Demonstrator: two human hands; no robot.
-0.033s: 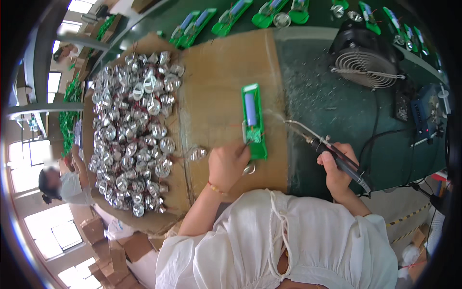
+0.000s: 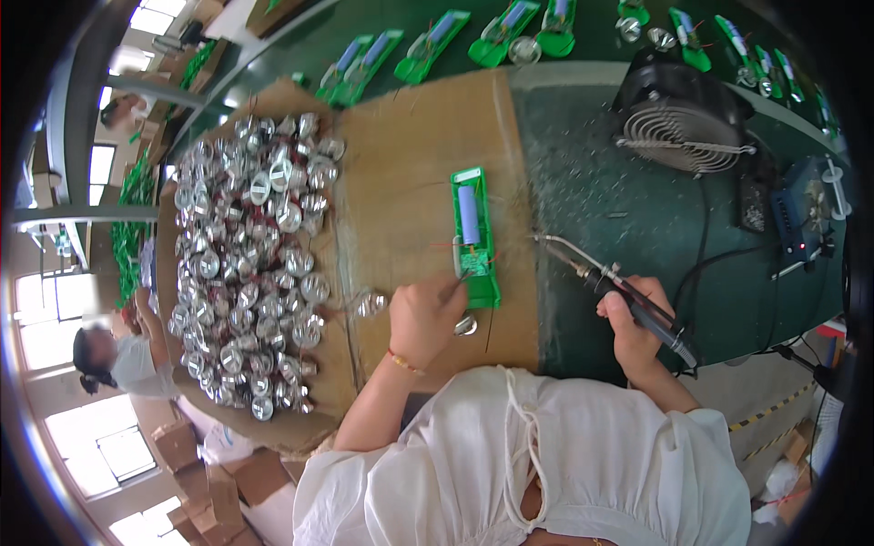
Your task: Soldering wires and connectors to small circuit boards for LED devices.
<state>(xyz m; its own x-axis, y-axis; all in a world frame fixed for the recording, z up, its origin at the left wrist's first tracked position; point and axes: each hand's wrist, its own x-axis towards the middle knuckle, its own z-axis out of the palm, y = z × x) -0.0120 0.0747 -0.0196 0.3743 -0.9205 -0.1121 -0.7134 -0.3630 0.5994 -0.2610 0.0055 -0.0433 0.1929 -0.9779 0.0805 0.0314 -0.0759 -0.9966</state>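
Note:
A green plastic casing (image 2: pixel 484 293) lies lengthwise on the cardboard in front of me. In it sit a blue-violet cylindrical battery (image 2: pixel 469 216) and a small green circuit board (image 2: pixel 474 264) with thin wires. My left hand (image 2: pixel 426 317) is closed in a pinch at the board's lower left; what the fingertips hold is hidden. Beside that hand rests a shiny reflector cup (image 2: pixel 465 325), and a thin dark wire (image 2: pixel 492 332) runs below the casing. My right hand (image 2: pixel 635 314) grips a soldering iron (image 2: pixel 628 300) with a thin metal tube along it. Its tip points at the casing, apart from it.
Many silvery reflector cups (image 2: pixel 246 264) cover the cardboard at left; another cup (image 2: pixel 370 303) lies nearer. A black fan (image 2: pixel 683 136) and a blue soldering station (image 2: pixel 801 218) with cables stand at right. Several green casings (image 2: pixel 432 45) line the far side. Other people sit at left.
The whole view has shifted slightly. The circuit board shows flatter and clearer in the casing, and the thin dark wire below it now shows. A wisp of smoke by the iron's tip has faded.

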